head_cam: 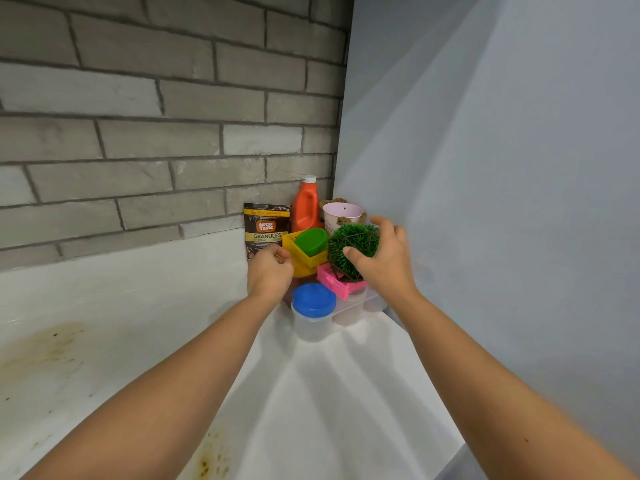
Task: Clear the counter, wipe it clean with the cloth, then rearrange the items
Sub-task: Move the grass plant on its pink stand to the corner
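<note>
On the white counter (104, 306), brown stains (45, 344) mark the left side, so wiping looks unfinished. Items crowd the back right corner, likely to free space. The left hand (270, 275) curls at a yellow basket (304, 259); I cannot tell whether it grips. A green grass ball (353, 249), on a pink basket (332, 280), is clasped by the right hand (386, 259). No cloth shows.

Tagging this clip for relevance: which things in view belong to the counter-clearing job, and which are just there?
Job: right hand gripping green grass ball; left hand beside yellow basket; green-lidded tub; pink basket; blue-lidded jar; coffee pouch; orange bottle; pink pot; stained counter.
Just there: brick wall; grey side wall. No cloth in view.
</note>
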`<action>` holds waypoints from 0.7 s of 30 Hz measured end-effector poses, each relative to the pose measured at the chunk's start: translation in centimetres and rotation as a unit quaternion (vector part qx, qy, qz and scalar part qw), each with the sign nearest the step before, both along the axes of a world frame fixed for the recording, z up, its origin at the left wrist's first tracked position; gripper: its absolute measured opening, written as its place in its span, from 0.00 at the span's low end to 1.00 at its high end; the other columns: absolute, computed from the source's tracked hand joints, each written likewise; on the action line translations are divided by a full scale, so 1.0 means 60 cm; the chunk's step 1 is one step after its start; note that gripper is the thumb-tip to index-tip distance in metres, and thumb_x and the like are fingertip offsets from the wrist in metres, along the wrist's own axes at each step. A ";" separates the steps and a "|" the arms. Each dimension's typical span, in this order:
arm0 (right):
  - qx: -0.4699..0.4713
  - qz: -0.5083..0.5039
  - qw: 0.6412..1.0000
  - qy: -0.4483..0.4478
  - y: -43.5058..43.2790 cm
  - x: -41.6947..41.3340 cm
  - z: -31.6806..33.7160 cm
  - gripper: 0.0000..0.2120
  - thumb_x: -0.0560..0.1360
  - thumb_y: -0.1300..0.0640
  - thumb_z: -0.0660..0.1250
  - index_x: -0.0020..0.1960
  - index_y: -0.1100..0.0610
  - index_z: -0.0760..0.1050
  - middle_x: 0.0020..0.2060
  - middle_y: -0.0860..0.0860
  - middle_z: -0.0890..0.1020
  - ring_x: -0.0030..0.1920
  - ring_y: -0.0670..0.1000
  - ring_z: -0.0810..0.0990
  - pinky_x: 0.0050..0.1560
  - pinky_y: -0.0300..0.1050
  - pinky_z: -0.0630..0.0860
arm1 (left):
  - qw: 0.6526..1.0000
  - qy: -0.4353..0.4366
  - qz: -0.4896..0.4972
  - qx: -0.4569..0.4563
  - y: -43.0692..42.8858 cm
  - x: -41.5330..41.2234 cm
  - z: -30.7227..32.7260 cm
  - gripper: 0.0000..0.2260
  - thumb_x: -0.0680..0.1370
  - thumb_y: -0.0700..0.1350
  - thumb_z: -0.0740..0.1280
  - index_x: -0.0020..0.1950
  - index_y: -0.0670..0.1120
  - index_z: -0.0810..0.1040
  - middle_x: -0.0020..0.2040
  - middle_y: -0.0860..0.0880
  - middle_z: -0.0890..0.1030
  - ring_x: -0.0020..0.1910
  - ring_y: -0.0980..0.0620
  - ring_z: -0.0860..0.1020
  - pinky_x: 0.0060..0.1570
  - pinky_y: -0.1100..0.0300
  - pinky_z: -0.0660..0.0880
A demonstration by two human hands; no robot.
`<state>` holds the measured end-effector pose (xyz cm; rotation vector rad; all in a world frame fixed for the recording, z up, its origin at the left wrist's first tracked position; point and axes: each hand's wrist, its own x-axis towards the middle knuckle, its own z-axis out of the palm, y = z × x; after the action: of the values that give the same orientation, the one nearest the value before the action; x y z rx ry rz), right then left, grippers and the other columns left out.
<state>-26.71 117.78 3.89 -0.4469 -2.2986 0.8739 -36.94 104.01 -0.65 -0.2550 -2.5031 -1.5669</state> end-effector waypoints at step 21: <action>0.032 0.287 0.954 -0.085 -0.274 0.112 -0.031 0.21 0.73 0.53 0.69 0.63 0.55 0.70 0.61 0.54 0.68 0.60 0.53 0.72 0.59 0.46 0.72 | 0.991 -0.001 0.123 -0.044 -0.280 0.234 0.000 0.13 0.80 0.49 0.60 0.59 0.44 0.76 0.62 0.44 0.71 0.61 0.45 0.72 0.55 0.59 0.66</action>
<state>-20.01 101.37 2.04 0.2044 -2.6572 1.0550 -22.88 87.24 -0.66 0.0432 -2.4955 -1.3623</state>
